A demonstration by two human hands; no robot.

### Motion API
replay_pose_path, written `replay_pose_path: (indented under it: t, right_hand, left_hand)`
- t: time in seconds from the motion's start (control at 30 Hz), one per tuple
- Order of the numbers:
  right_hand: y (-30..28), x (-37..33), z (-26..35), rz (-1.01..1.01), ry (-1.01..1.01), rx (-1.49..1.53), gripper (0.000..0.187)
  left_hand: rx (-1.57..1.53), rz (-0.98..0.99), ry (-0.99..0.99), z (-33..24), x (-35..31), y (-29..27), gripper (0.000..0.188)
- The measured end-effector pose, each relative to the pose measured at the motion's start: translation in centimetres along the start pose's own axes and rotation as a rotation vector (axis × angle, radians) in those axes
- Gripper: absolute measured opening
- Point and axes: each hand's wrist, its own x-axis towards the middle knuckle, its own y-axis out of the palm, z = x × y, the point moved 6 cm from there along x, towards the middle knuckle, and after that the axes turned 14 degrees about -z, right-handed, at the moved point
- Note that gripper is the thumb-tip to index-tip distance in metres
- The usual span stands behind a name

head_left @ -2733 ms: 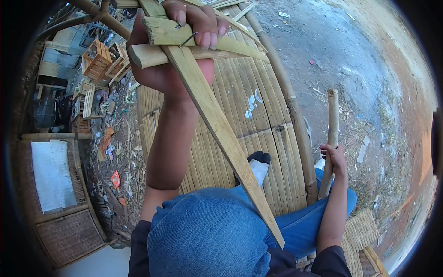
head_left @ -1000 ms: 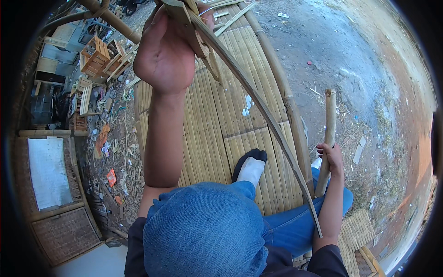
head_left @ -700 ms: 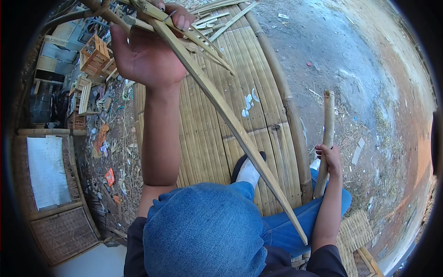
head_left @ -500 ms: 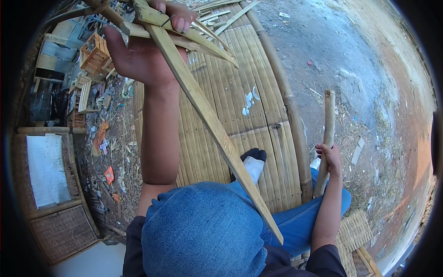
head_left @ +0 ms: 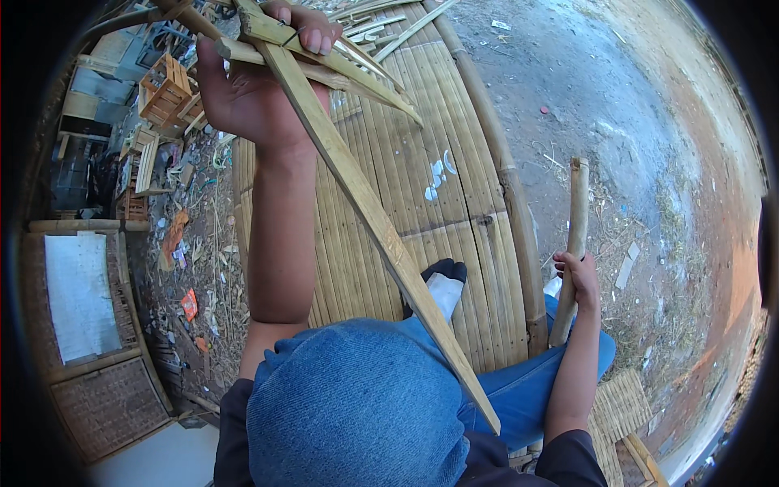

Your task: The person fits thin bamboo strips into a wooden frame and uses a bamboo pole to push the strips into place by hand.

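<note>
Raised at the upper left, my left hand (head_left: 264, 105) is closed around a small frame of crossed bamboo strips. One long flat strip (head_left: 365, 211) slants from that hand down to the right across my lap. A shorter pointed strip (head_left: 349, 65) crosses it under my fingers, where a thin dark tie shows. A rounder piece (head_left: 243, 53) passes behind the long strip. At the right, my right hand (head_left: 578, 280) grips a thick round wooden stick (head_left: 578, 199), held nearly upright, its lower end by my blue-trousered leg.
I sit on a bamboo slat platform (head_left: 381, 154) edged by a thick pole (head_left: 491, 146). Loose bamboo strips (head_left: 414, 32) lie at its far end. Wooden crates (head_left: 165, 89) and scattered litter are on the left; a woven panel (head_left: 109, 398) stands lower left. Dirt ground (head_left: 608, 89) stretches along the right.
The thumb of my left hand has shifted slightly inward and up against the bamboo pieces. The long strip's lower end has dropped a little. My right hand and stick are nearly unchanged.
</note>
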Motion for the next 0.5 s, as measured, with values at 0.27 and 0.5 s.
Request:
replay_pose_path:
  t: [0.27, 0.5]
  right_hand:
    - [0.1, -0.2, 0.3, -0.007, 0.004, 0.001, 0.029]
    - [0.0, -0.4, 0.5, -0.008, 0.012, 0.007, 0.028]
  left_hand:
    - [0.065, 0.133, -0.005, 0.2, -0.4, 2.2, 0.062]
    - [0.324, 0.142, 0.114, 0.3, -1.7, 3.3, 0.073]
